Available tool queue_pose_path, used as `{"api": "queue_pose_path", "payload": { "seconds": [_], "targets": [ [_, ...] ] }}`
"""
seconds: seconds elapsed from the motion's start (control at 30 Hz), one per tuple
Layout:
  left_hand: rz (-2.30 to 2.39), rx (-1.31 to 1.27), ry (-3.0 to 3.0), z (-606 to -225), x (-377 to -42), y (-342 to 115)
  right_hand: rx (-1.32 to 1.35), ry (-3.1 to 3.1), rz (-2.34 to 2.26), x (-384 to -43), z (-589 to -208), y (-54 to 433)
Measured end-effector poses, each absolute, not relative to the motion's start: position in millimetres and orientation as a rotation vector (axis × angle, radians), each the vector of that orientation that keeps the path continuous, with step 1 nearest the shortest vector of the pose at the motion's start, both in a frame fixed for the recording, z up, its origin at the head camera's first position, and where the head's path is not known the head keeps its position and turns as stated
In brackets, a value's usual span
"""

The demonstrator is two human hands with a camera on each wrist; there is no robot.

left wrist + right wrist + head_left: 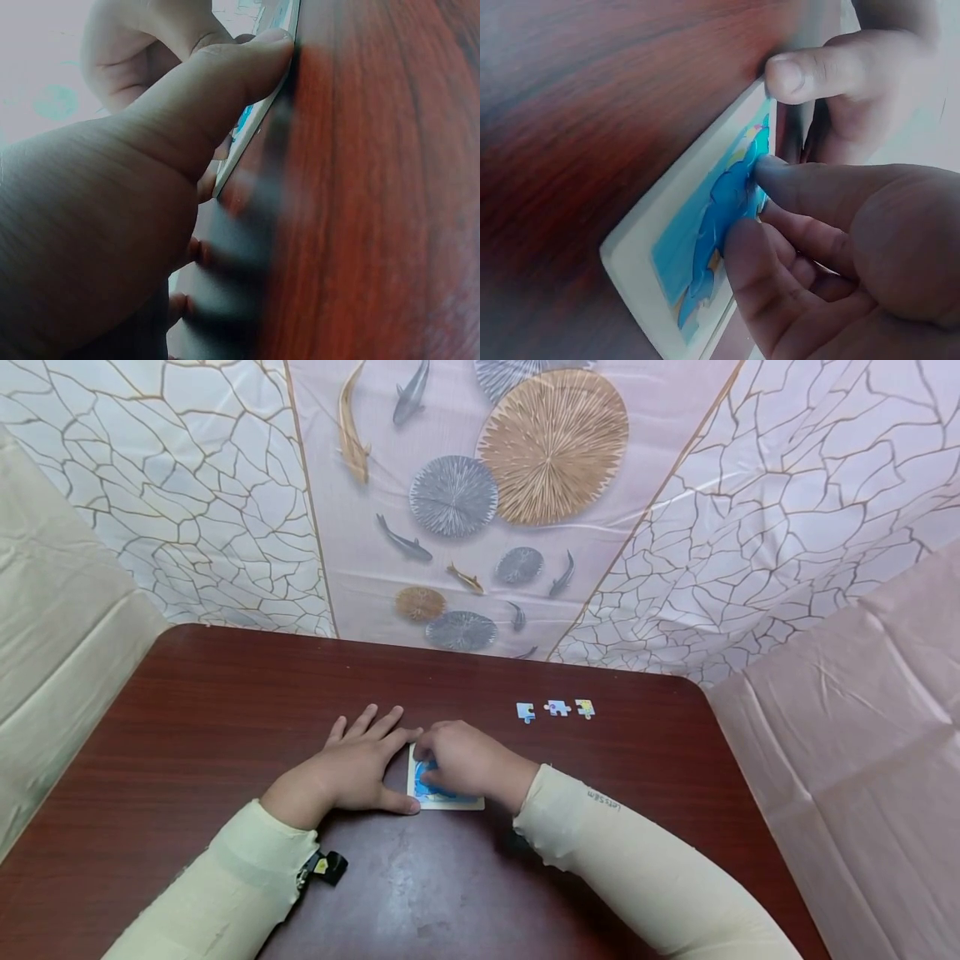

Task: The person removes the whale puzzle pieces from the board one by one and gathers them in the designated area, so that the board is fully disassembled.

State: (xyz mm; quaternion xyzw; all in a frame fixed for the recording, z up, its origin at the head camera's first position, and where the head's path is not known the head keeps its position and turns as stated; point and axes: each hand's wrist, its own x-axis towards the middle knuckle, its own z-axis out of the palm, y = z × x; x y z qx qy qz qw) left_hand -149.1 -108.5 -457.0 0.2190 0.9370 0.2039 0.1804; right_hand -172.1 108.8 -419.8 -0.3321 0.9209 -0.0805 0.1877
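Observation:
A small flat picture puzzle board (447,805) with a pale border and a blue picture lies on the table. Spread around its left side is my left hand (352,770), fingers straight. Its thumb (799,76) rests on the near left corner, and its index finger reaches the far left corner. Above the board my right hand (468,764) has its fingers bent down, thumb and fingertips touching the blue picture (724,210). Whether they pinch a piece of it I cannot tell. Much of the board is hidden beneath this hand.
Three loose jigsaw pieces, a left one (526,712), a middle one (557,708) and a right one (585,708), lie in a row farther back to the right. The dark red-brown table (247,693) ends at a patterned cloth wall (450,568) behind, with plain cloth at both sides.

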Motion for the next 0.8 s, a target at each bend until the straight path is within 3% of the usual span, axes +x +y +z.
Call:
{"api": "queue_pose_path", "payload": {
  "seconds": [0.8],
  "targets": [
    [0.554, 0.629, 2.657, -455.9, -148.5, -107.0, -0.911, 2.521, -0.357, -179.3, -421.3, 111.0]
  ]
}}
